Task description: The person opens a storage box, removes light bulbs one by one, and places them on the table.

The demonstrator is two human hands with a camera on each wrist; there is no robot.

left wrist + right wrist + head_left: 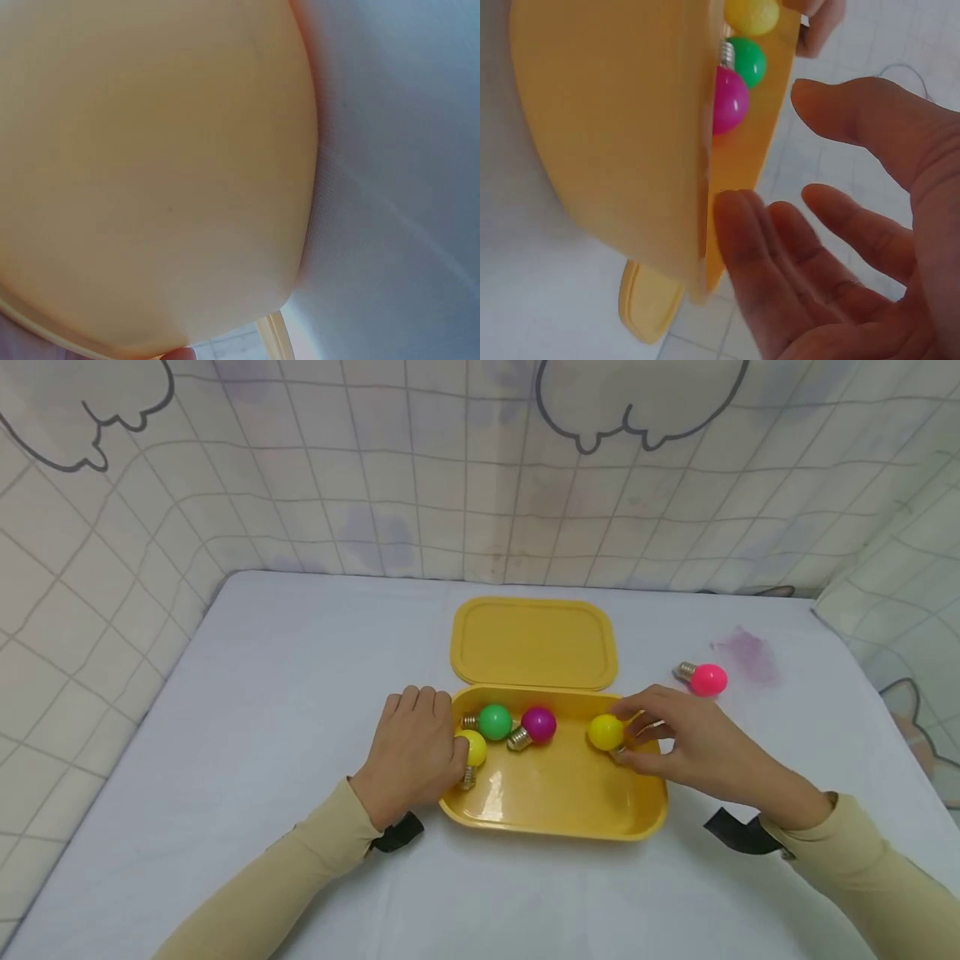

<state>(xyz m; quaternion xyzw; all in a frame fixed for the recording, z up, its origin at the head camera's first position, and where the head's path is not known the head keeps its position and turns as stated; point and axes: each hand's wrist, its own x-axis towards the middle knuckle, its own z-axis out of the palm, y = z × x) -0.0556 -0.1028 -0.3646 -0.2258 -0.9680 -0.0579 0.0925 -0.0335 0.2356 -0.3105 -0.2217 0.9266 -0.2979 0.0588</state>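
Note:
A yellow plastic box (551,822) lies on the table, with several small colored light bulbs inside. My left hand (416,752) grips its left rim, the thumb over the edge beside a yellow bulb (475,748) that it partly hides. A green bulb (495,722) and a purple bulb (538,725) sit along the back wall. Over the right end is my right hand (678,735), thumb and fingers spread around another yellow bulb (604,732). In the right wrist view, the fingers (742,255) stand apart from the thumb with nothing seen between them.
Behind the box, its yellow lid (534,643) lies flat. A pink bulb (707,679) rests on the white tablecloth (322,635) at the back right, near a purple stain (748,654). Patterned fabric (487,485) rises behind the table.

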